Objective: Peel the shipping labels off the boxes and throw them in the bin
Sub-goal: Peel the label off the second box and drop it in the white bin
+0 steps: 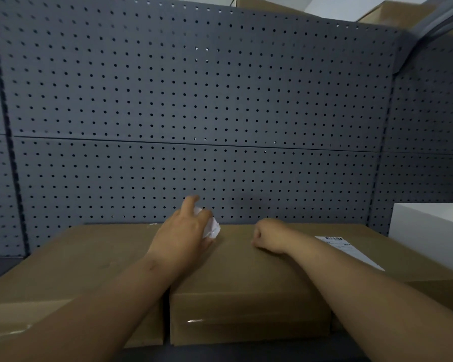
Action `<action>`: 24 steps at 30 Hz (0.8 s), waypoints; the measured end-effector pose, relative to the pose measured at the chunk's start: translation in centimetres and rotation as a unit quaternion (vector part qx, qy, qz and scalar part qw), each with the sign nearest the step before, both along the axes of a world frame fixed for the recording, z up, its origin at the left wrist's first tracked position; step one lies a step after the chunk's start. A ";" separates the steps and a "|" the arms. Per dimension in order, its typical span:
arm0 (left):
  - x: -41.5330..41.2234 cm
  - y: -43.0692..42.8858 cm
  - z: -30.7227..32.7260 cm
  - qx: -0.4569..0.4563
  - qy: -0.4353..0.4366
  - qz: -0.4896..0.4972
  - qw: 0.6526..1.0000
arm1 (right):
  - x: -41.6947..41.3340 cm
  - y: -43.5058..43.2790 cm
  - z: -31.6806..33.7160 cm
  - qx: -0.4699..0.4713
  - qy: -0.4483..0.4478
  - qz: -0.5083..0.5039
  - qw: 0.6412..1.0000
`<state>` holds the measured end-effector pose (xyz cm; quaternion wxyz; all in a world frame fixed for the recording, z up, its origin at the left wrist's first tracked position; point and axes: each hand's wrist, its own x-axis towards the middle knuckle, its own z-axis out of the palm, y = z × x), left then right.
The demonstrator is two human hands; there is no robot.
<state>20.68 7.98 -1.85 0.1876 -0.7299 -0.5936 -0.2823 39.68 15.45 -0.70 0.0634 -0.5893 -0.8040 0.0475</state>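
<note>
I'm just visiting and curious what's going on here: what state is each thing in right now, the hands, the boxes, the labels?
Left hand: closed around a crumpled white label.
Right hand: loose fist, resting on the middle box, holding nothing visible.
Middle box: shut, no label showing on top.
Left box: shut, no label visible.
Flat shipping label: stuck on, unpeeled.
White box: shut.

Stockroom or shop backroom, grey pegboard shelving (194,100) filling the frame; brown cardboard boxes (246,283) along the bottom, more boxes (392,11) upper right
</note>
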 end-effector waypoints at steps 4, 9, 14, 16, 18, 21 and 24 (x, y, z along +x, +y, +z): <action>-0.4 0.1 0.1 0.008 -0.013 0.000 1.000 | -1.8 -1.0 -0.5 0.040 -0.054 -0.009 0.998; -0.6 0.4 0.4 0.000 -0.030 -0.007 1.000 | -3.0 -3.4 -0.7 0.005 0.042 0.096 0.994; -0.4 0.3 0.6 0.010 -0.026 -0.018 0.999 | -0.9 -3.7 -0.3 0.023 -0.002 -0.009 1.000; -0.2 0.3 0.8 0.007 -0.020 -0.026 0.999 | -1.5 -5.4 -0.7 0.031 -0.001 0.060 0.998; 0.1 0.4 1.0 0.002 -0.010 -0.044 0.999 | -1.6 -7.6 -0.9 0.031 0.017 0.139 0.990; 0.9 0.6 1.4 0.004 0.005 -0.067 0.998 | 0.6 -8.7 -0.2 0.018 0.005 0.147 0.989; 2.2 1.1 1.8 0.021 0.036 -0.074 0.996 | 3.9 -7.8 0.7 0.041 -0.064 0.032 0.997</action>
